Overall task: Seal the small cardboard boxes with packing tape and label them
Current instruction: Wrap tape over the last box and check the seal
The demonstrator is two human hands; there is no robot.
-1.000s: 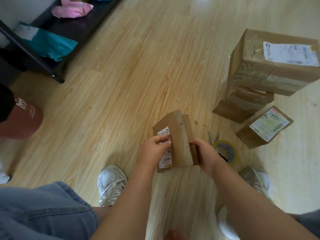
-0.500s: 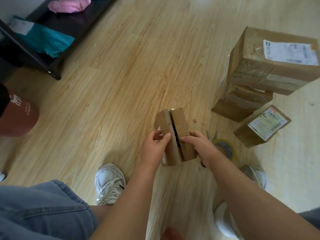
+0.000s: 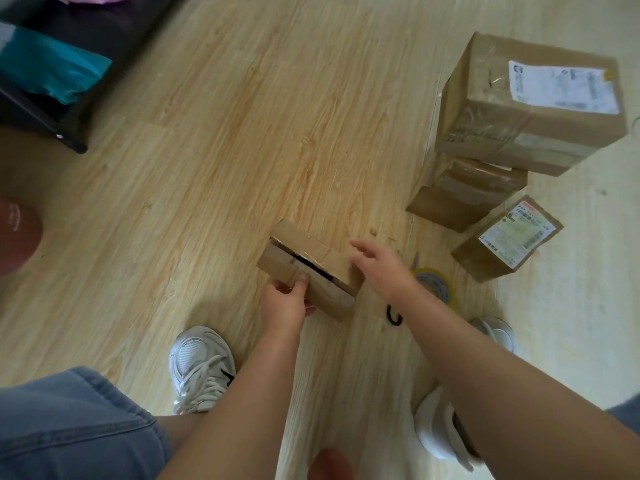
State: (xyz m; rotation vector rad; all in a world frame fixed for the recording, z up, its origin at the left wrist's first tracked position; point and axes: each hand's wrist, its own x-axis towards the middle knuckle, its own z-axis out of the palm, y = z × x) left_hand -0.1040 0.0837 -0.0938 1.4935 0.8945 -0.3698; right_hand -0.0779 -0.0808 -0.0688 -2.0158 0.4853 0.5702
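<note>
Fingers (image 3: 300, 283) of the left hand (image 3: 284, 304) are pinching the unsealed cardboard box (image 3: 311, 245) at centre as the open right hand (image 3: 377, 268) is letting go, likely for the tape roll (image 3: 434, 284).

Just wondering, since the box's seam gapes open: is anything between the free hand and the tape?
Nothing visible does. The right hand hovers open right beside the tape, and its forearm covers part of the roll. Scissors lie next to the roll, not across it.
</note>
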